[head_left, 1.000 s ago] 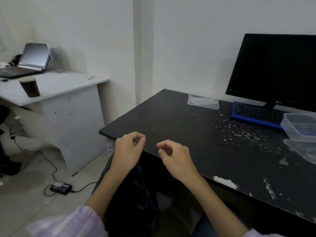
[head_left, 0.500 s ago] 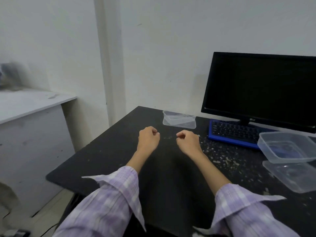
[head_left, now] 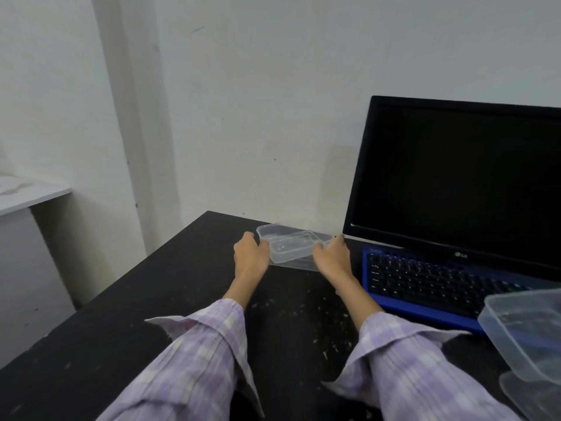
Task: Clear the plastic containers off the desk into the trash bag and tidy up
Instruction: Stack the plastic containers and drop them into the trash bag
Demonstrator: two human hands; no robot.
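Black desk, clear container gripped between both hands

Light: dim, soft, even indoor light
Shadows: faint on the wall beside the monitor
Sharpness: slightly soft; edges bend

At the right of the frame you see a dark black monitor above a blue-framed keyboard. At the left edge sits what looks like a white table.
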